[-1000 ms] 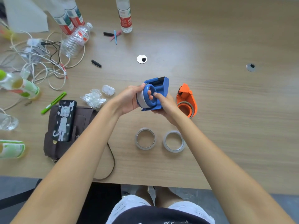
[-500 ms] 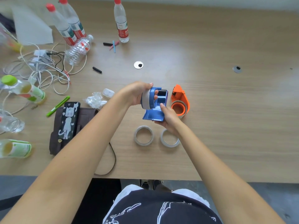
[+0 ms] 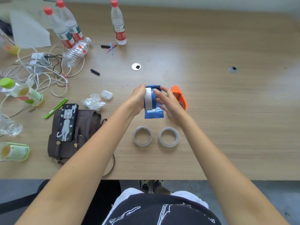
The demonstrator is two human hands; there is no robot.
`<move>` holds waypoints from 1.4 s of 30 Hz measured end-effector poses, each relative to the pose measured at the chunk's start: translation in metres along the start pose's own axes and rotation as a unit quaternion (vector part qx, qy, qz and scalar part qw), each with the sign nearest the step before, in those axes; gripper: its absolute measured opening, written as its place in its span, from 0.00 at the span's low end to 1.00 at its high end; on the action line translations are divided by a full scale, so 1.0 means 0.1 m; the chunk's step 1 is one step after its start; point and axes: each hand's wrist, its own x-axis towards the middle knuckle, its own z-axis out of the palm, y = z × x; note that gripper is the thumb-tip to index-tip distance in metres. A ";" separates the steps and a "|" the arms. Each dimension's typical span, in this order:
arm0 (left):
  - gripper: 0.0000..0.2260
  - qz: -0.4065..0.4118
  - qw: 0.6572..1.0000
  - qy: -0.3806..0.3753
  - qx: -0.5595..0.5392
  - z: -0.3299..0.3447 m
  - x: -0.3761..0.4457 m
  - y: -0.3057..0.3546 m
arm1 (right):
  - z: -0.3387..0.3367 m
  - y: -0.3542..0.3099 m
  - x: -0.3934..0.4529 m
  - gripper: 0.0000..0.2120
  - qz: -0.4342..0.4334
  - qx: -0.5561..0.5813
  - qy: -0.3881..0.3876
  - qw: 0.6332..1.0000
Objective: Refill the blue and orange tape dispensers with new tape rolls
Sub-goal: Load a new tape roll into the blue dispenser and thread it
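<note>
Gripping blue dispenser and its white roll with left hand, mid-tabletop; right hand touching it, fingers spread. Orange dispenser lying just beside; two spare rolls lying nearer front edge.

Both forearms outstretched, left hand curled closed, right hand with fingers loosely spread.

text: none legible | bottle label: red, print too small to read

Blue dispenser between both hands
</note>
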 end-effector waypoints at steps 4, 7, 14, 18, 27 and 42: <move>0.13 -0.011 1.000 -0.004 0.001 0.02 -0.04 -0.04 | 0.06 0.07 0.02 0.34 0.075 0.009 -0.055 0.996; 0.13 -0.012 1.000 -0.004 -0.002 0.01 -0.05 -0.05 | 0.10 0.10 0.04 0.13 0.084 0.058 -0.065 0.993; 0.13 -0.029 1.000 -0.007 -0.007 -0.03 -0.02 -0.10 | 0.03 0.13 0.04 0.22 0.074 0.021 -0.043 0.996; 0.12 -0.029 0.999 -0.021 -0.023 -0.02 -0.02 -0.07 | -0.26 0.08 0.01 0.13 0.063 0.019 -0.024 0.998; 0.11 -0.031 0.998 -0.028 -0.038 -0.01 0.12 -0.09 | -1.27 0.21 0.27 0.34 -0.002 -0.090 0.246 0.965; 0.15 -0.049 0.998 -0.024 -0.041 -0.28 0.51 -0.33 | -1.69 1.20 0.43 0.38 0.175 -0.390 0.238 0.872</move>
